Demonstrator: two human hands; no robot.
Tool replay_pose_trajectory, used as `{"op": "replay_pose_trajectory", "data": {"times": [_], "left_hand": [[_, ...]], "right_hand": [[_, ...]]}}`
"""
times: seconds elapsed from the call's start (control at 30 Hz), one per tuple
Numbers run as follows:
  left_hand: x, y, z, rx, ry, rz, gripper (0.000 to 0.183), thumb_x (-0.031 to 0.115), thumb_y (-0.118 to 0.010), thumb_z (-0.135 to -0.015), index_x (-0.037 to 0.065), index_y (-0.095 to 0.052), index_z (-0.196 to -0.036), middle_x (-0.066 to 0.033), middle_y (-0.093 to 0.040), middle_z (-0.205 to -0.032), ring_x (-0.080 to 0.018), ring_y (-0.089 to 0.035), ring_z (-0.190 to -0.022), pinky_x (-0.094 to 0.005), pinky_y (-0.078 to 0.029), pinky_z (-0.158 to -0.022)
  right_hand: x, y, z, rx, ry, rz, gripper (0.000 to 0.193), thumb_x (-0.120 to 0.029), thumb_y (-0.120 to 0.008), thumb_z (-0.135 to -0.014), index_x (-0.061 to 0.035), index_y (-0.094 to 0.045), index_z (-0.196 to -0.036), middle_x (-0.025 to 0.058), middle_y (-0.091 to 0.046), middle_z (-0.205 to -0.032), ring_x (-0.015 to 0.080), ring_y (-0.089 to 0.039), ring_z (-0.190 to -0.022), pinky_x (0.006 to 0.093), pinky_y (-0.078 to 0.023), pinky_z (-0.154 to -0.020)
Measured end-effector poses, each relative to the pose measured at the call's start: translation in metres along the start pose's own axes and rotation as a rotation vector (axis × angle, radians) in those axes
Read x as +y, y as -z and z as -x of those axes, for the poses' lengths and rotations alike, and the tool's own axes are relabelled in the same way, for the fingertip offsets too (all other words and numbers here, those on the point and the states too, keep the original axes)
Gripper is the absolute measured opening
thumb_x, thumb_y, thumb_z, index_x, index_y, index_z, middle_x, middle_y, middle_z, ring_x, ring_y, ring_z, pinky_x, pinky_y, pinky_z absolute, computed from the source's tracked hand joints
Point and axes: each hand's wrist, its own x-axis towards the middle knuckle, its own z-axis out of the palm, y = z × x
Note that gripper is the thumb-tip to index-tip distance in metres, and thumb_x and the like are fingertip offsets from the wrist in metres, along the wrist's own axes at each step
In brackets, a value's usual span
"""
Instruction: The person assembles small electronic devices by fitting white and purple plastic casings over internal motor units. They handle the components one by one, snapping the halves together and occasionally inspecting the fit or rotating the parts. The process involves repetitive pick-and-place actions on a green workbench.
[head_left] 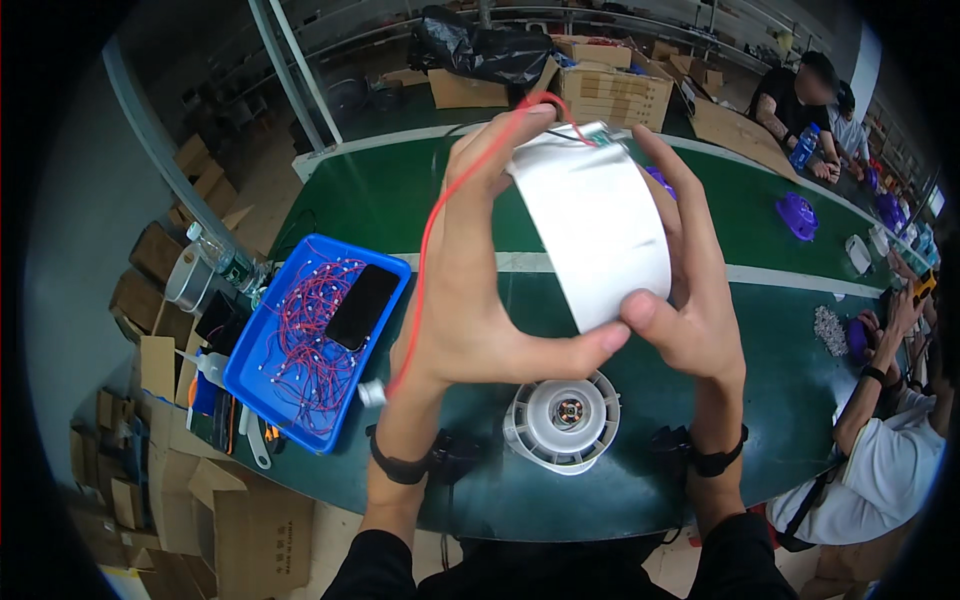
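Above the green table, both hands hold a white-wrapped battery pack [600, 225] tilted in the air. My left hand [465, 300] is closed round its left side, the thumb along the lower edge. My right hand [700, 290] grips the right side, thumb pressed at the bottom corner. A small green circuit board [600, 138] shows at the pack's upper end. From there a red wire [436, 210] loops over my left hand to a white connector [372, 392] by my left wrist. Below the pack, a silver round finned housing [565, 422] sits on the table.
A blue tray [233, 372] on the left holds red wire leads and a black phone [362, 307]. Beside it stand a plastic bottle [225, 255] and hand tools. Cardboard boxes [250, 520] lie lower left. A co-worker in white [880, 450] sits at right; purple parts [797, 216] lie beyond.
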Motion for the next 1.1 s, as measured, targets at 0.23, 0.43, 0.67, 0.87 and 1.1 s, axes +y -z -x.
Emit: {"op": "replay_pose_trajectory", "data": {"times": [0.23, 0.43, 0.67, 0.87, 1.1], "left_hand": [[0.003, -0.003, -0.002, -0.112, -0.056, -0.020, 0.127, 0.035, -0.097, -0.053, 0.004, -0.023, -0.152, -0.0275, -0.041, -0.147, -0.0385, -0.050, -0.133, -0.0495, -0.040, -0.112], [0.000, -0.007, 0.002, 0.002, -0.054, 0.134, 0.099, 0.035, -0.092, -0.061, 0.004, -0.036, -0.136, -0.0293, -0.046, -0.142, -0.0379, -0.053, -0.129, -0.0483, -0.042, -0.109], [0.002, -0.007, 0.003, 0.289, 0.178, 0.499, 0.037, 0.014, -0.072, -0.089, -0.002, -0.051, -0.114, -0.0230, -0.064, -0.118, -0.0254, -0.063, -0.112, -0.0398, -0.049, -0.103], [0.003, -0.002, 0.002, 0.239, 0.146, 0.443, 0.040, 0.020, -0.075, -0.087, -0.005, -0.062, -0.115, -0.0178, -0.067, -0.115, -0.0249, -0.066, -0.109, -0.0375, -0.051, -0.099], [0.005, 0.007, -0.001, 0.131, 0.066, 0.231, 0.041, 0.016, -0.078, -0.081, -0.004, -0.065, -0.114, -0.0188, -0.067, -0.121, -0.0267, -0.067, -0.110, -0.0363, -0.052, -0.096]], "right_hand": [[-0.005, 0.002, -0.001, 0.057, -0.087, -0.012, 0.102, -0.041, -0.077, -0.082, -0.0028, -0.023, -0.159, 0.0317, -0.042, -0.151, 0.0390, -0.048, -0.139, 0.0482, -0.037, -0.115], [-0.004, -0.001, -0.002, 0.047, -0.035, -0.036, 0.102, -0.042, -0.079, -0.079, -0.0050, -0.026, -0.158, 0.0279, -0.050, -0.141, 0.0368, -0.052, -0.133, 0.0471, -0.040, -0.112], [-0.006, -0.001, 0.002, -0.010, -0.055, 0.081, 0.112, -0.056, -0.076, -0.075, -0.0024, -0.025, -0.158, 0.0250, -0.051, -0.140, 0.0354, -0.053, -0.132, 0.0450, -0.041, -0.110], [-0.004, -0.007, 0.000, -0.051, -0.138, -0.011, 0.095, -0.052, -0.067, -0.086, -0.0022, -0.029, -0.157, 0.0276, -0.055, -0.136, 0.0355, -0.057, -0.125, 0.0451, -0.046, -0.103], [-0.006, -0.004, 0.001, -0.036, -0.122, -0.040, 0.088, -0.051, -0.061, -0.092, 0.0017, -0.029, -0.155, 0.0259, -0.059, -0.132, 0.0315, -0.058, -0.123, 0.0411, -0.045, -0.103]]}}
